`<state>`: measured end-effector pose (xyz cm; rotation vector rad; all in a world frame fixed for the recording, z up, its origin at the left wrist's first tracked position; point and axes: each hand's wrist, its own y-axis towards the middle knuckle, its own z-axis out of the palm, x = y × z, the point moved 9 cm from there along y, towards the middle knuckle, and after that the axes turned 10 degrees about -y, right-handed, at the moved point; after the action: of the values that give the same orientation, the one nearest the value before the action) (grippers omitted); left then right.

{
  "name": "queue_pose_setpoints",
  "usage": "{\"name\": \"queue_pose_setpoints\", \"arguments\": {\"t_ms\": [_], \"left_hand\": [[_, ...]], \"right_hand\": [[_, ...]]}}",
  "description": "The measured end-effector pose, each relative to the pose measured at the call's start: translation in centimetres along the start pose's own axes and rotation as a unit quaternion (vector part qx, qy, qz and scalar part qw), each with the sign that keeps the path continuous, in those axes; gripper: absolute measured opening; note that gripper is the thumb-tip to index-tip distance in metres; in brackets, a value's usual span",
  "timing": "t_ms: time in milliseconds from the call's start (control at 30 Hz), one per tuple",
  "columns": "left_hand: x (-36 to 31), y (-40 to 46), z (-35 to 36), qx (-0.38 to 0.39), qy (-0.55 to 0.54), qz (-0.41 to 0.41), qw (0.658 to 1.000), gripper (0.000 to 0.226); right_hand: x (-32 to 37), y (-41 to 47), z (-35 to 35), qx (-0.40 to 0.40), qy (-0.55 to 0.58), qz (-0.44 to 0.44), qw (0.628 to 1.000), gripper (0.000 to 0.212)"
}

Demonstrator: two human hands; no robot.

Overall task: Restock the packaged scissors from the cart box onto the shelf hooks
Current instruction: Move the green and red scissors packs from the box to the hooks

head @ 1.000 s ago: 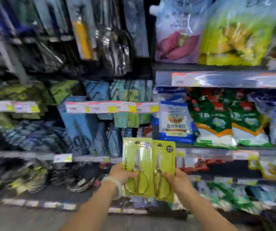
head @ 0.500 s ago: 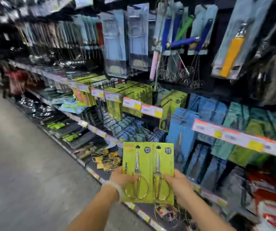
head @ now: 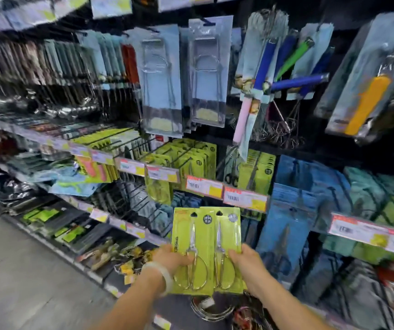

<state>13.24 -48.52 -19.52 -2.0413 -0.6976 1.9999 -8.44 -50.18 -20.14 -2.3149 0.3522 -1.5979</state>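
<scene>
Two lime-green scissors packs are held upright side by side in front of the shelf. My left hand (head: 172,259) grips the left scissors pack (head: 191,248) at its lower left edge, a white band on that wrist. My right hand (head: 246,263) grips the right scissors pack (head: 229,246) at its lower right edge. Each pack shows silver scissors and a hang hole at the top. Matching green scissors packs (head: 193,158) hang on shelf hooks (head: 179,153) above and slightly left of my hands. The cart box is out of view.
Price tags (head: 205,186) line the rail between my packs and the hooks. Blue packages (head: 288,225) hang to the right, clear blister packs (head: 162,91) and whisks (head: 274,75) above. Grey aisle floor (head: 24,282) lies at the left.
The view has swung from snack shelves to the utensil aisle and closed in on the green scissors hooks. Both hands keep the same hold on the two packs.
</scene>
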Motion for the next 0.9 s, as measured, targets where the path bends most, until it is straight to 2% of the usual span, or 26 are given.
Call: {"name": "queue_pose_setpoints", "arguments": {"t_ms": [100, 233, 367, 400, 500, 533, 733, 767, 867, 900], "left_hand": [[-1.4, 2.9, -1.5, 0.038, -0.005, -0.006, 0.999, 0.086], [-3.0, 6.4, -4.8, 0.109, 0.014, -0.016, 0.994, 0.086], [-4.6, 9.9, -9.5, 0.117, 0.022, -0.022, 0.993, 0.093], [-4.8, 10.9, -10.6, 0.115, 0.015, -0.024, 0.993, 0.085], [-5.8, 12.9, -13.1, 0.099, 0.024, -0.021, 0.995, 0.035], [-6.2, 13.4, -13.5, 0.103, 0.026, -0.016, 0.994, 0.034], [-7.2, 14.6, -13.6, 0.119, 0.061, 0.012, 0.991, 0.09], [-6.9, 14.8, -13.5, 0.124, 0.064, 0.003, 0.99, 0.088], [-6.7, 14.4, -13.1, 0.145, 0.061, -0.001, 0.988, 0.056], [-6.3, 14.6, -12.9, 0.152, 0.06, -0.008, 0.987, 0.063]], "right_hand": [[1.3, 1.8, 1.9, -0.031, 0.013, 0.006, 0.999, 0.018], [4.1, 3.8, 6.0, -0.062, 0.033, 0.008, 0.998, 0.018], [7.6, 6.1, 10.6, -0.064, 0.017, 0.004, 0.998, 0.014], [8.3, 6.5, 11.4, -0.064, 0.013, 0.001, 0.998, 0.012], [10.1, 7.8, 12.6, -0.084, 0.008, -0.009, 0.996, 0.012], [10.5, 8.2, 12.6, -0.091, 0.02, -0.009, 0.996, 0.012], [11.2, 10.3, 12.8, -0.113, 0.079, 0.01, 0.99, 0.018], [11.1, 10.6, 12.9, -0.113, 0.082, 0.017, 0.99, 0.02], [10.9, 11.5, 13.1, -0.11, 0.078, 0.038, 0.99, 0.035], [10.9, 11.8, 12.8, -0.116, 0.044, 0.044, 0.991, 0.04]]}}
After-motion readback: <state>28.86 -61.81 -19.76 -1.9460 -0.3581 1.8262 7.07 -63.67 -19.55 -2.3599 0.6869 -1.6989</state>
